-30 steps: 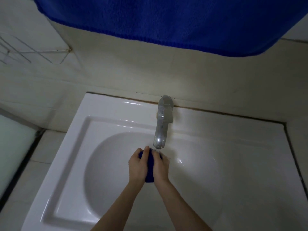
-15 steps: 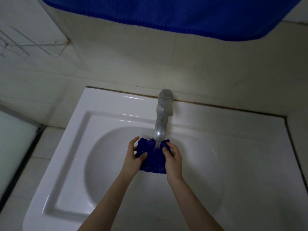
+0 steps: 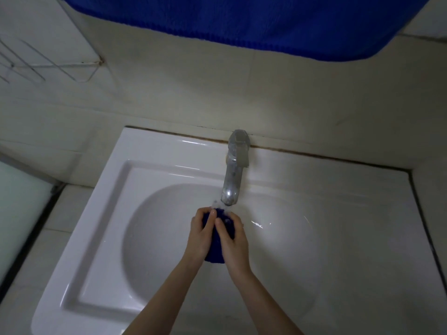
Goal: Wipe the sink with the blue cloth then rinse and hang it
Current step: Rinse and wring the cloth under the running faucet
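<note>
Cloth [image 3: 214, 253], long axis toward tap spout [image 3: 231, 189]

Your left hand [image 3: 202, 234] and right hand [image 3: 233, 240] grip the blue cloth [image 3: 214, 253] under the running tap [image 3: 233, 180]; a blue towel [image 3: 242, 18] hangs at twelve o'clock, above the sink [image 3: 101, 238].

A home bathroom: a white ceramic sink [image 3: 154, 165] set against pale tiled walls [image 3: 217, 93], a chrome tap [image 3: 233, 175] at 12 o'clock, and a wire rack [image 3: 36, 61] at 10 o'clock.
</note>
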